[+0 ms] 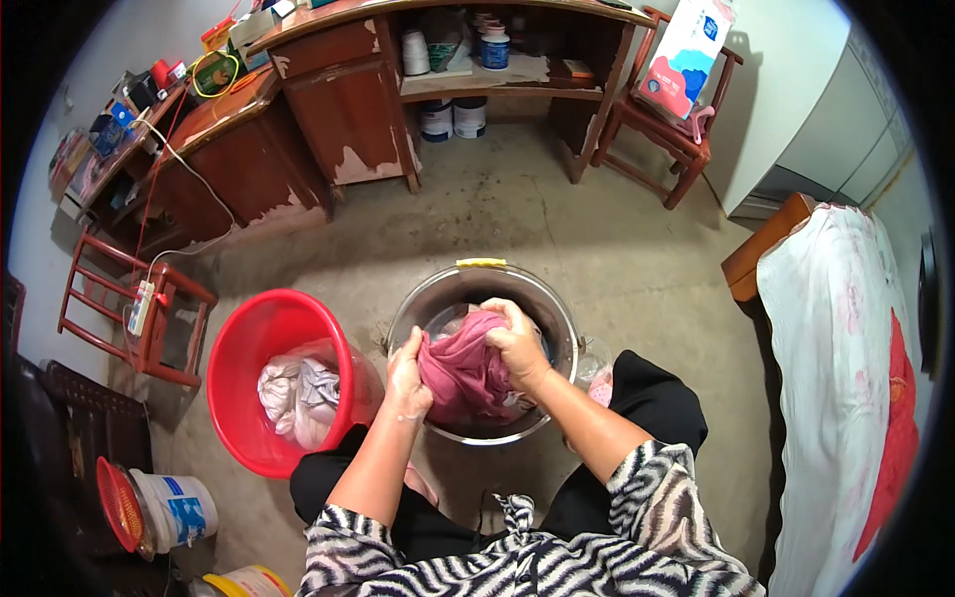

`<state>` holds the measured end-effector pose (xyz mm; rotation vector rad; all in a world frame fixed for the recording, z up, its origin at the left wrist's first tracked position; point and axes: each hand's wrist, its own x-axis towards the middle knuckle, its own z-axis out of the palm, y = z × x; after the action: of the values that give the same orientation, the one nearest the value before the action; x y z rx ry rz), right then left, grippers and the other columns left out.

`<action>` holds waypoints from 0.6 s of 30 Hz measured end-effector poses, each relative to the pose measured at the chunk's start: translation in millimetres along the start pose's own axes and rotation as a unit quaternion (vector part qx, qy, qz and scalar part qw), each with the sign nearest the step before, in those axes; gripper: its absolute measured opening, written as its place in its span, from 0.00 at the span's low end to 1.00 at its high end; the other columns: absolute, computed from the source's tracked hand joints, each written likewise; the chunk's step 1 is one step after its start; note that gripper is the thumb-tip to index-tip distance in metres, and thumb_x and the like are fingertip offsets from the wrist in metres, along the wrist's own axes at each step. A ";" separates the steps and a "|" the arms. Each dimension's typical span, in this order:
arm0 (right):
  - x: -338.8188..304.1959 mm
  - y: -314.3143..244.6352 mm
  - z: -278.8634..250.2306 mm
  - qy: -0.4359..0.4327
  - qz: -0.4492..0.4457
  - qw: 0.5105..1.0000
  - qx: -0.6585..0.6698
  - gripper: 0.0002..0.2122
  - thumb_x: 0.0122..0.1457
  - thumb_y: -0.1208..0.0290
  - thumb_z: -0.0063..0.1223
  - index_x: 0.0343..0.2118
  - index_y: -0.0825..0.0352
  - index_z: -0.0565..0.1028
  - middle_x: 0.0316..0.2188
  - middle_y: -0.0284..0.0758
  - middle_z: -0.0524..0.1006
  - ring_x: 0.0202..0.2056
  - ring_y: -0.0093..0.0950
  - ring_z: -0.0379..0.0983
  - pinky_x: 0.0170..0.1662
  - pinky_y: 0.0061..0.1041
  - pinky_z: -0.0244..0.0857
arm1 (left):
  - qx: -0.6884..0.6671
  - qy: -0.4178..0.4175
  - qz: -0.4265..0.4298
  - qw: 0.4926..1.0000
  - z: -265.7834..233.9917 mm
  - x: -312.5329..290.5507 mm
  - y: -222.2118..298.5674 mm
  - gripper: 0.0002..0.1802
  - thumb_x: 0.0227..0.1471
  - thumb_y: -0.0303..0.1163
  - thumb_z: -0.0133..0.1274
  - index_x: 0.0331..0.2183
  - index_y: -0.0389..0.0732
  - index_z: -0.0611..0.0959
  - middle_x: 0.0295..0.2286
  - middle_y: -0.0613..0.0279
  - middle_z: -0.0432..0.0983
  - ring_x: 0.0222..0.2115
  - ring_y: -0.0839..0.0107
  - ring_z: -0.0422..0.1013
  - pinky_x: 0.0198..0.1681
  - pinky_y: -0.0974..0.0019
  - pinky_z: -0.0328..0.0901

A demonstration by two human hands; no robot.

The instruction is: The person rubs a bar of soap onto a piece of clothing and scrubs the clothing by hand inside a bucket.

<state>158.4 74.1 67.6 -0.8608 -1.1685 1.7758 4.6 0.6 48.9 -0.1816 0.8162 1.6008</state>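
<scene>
A bunched dusky-pink cloth is held between both my hands over a metal bucket. My left hand grips its left side, with what looks like suds on the wrist. On the other side, my right hand has its fingers closed on the upper right of the cloth. Lighter fabric shows in the bucket beneath it, mostly hidden. A red plastic bucket stands left of the metal one, with wet-looking white and grey clothes inside.
A worn red-brown desk stands at the back. A wooden chair holds a large tissue pack. Another chair with a power strip is at left. The bed flanks my right; a white pail sits lower left.
</scene>
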 end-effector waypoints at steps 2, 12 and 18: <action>-15.0 -10.9 24.7 -0.073 -0.153 0.972 -0.164 0.17 0.41 0.77 0.45 0.39 0.70 0.69 0.36 0.36 0.70 0.41 0.27 0.66 0.49 0.23 0.57 | 0.060 0.006 0.008 0.998 -5.7 0.5 -8.4 0.13 0.53 0.40 0.49 0.29 0.39 0.75 0.30 0.55 0.75 0.31 0.62 0.73 0.38 0.56 0.68; -16.0 28.4 21.9 -0.065 -0.338 0.810 -0.474 0.09 0.51 0.64 0.49 0.21 0.65 0.70 0.18 0.40 0.70 0.20 0.39 0.69 0.21 0.35 0.63 | -0.008 0.068 0.054 0.996 2.5 2.3 -51.3 0.11 0.52 0.38 0.45 0.26 0.42 0.75 0.21 0.64 0.72 0.21 0.70 0.70 0.28 0.66 0.67; -43.2 11.8 52.8 -0.058 -0.276 0.843 -0.458 0.09 0.50 0.65 0.49 0.20 0.65 0.69 0.17 0.43 0.71 0.20 0.41 0.70 0.22 0.36 0.63 | 0.009 -0.038 0.036 0.999 -20.5 1.2 -19.4 0.10 0.50 0.38 0.46 0.24 0.43 0.75 0.20 0.66 0.70 0.21 0.71 0.69 0.25 0.66 0.66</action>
<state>128.1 12.9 78.6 -0.7943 -2.1490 0.7451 15.4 -10.9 25.5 -0.0785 0.7846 1.6573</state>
